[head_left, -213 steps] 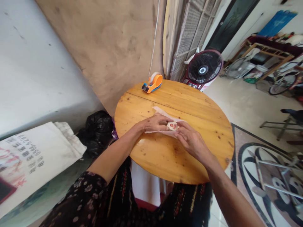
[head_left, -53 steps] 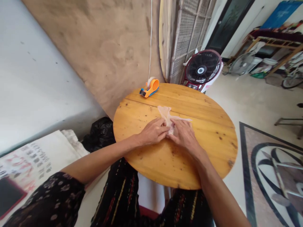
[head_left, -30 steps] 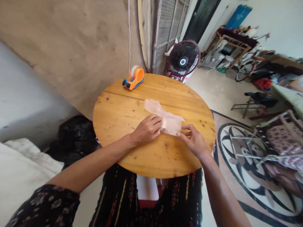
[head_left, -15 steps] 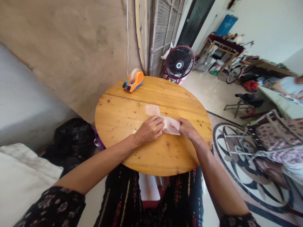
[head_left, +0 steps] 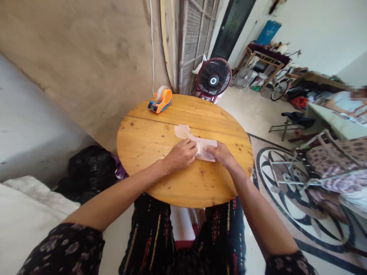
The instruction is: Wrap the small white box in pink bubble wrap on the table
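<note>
A thin, pale pinkish sheet, too plain to tell whether paper or plastic, lies on the round wooden table between my hands. My left hand is closed, its fingers bunched on the sheet's left side. At the right end my right hand grips the sheet's edge, the thumb lying on top. A paler wrinkled flap reaches past my left fingers towards the far left; my hand hides part of where it joins. Near the table's far edge stands an orange and blue tape dispenser with a roll of clear tape.
Just beyond the table stands a dark red fan. Black bags lie on the floor at left, against the wall. To the right are a metal-framed chair, a stool and a person at another table.
My right thumb has moved inward onto the sheet, which now lies flatter and straighter between my hands. The far flap has shifted slightly. The camera view has moved a little.
</note>
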`<act>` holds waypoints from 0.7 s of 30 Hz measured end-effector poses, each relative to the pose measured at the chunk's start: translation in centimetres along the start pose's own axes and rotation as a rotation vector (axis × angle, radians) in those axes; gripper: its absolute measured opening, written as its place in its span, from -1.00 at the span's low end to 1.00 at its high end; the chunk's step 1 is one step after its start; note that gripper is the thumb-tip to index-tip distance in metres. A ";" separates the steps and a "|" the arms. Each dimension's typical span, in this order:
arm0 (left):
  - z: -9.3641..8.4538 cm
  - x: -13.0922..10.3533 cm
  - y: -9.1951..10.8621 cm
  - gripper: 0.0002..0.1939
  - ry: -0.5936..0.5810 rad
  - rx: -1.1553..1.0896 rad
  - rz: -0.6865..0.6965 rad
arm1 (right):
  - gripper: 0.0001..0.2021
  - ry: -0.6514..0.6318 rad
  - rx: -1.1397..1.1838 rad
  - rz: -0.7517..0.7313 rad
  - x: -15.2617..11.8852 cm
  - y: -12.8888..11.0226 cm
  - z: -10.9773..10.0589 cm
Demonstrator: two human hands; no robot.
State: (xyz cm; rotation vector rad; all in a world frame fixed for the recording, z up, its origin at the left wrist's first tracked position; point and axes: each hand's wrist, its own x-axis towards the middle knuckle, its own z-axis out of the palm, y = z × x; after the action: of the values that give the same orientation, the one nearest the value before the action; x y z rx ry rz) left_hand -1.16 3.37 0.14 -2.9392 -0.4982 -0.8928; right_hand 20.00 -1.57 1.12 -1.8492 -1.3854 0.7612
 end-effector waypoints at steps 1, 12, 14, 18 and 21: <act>-0.2 0.1 0.0 -0.88 -0.024 0.016 0.007 | -0.74 -0.006 0.013 0.023 0.1 0.0 0.1; -1.3 1.6 -0.3 -0.72 -0.228 0.117 0.154 | -0.86 0.013 0.237 0.185 -0.3 -1.2 0.9; -1.3 2.1 -0.2 -0.74 -0.251 0.102 0.155 | -0.89 0.018 0.273 0.200 -0.3 -1.4 1.0; -1.4 2.8 0.0 -0.74 -0.296 0.087 0.146 | -0.86 0.028 0.338 0.229 -0.3 -1.6 1.2; -1.5 3.1 0.1 -0.74 -0.320 0.096 0.142 | -0.87 0.022 0.388 0.240 -0.3 -1.9 1.2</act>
State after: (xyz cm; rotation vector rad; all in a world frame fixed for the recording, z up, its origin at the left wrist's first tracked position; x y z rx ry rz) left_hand 0.44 4.01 3.10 -2.9922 -0.3249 -0.3735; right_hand 17.88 -1.31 1.98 -1.7197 -0.9288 1.0459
